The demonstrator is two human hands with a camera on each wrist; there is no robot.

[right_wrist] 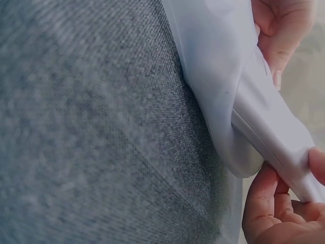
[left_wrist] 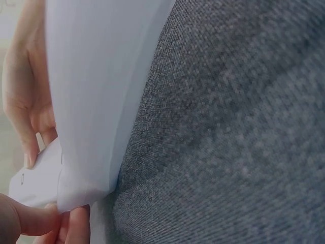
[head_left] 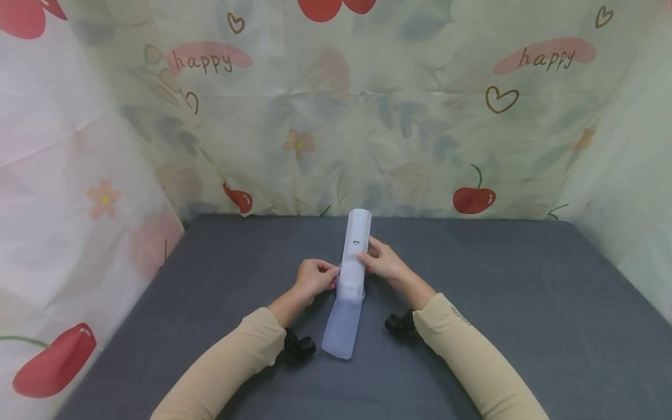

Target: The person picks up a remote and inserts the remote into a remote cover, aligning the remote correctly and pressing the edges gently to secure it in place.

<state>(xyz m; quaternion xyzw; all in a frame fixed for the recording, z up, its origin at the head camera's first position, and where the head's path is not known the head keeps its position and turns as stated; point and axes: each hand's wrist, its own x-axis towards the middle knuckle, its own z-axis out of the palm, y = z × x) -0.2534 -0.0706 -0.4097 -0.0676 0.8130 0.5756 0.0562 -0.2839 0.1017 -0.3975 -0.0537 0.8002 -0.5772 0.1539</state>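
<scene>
hands working a translucent sleeve on a white remote over the grey mat

remote (head_left: 356, 245) lies lengthwise near the middle of the grey mat (head_left: 525, 303), its far end close to the mat's back edge. left hand (head_left: 314, 277) pinches the rim of the translucent sleeve (head_left: 343, 324) at the remote's left side; right hand (head_left: 385, 261) curls round the remote's right side. sleeve covers the remote's near end and trails limp toward the person.
</scene>
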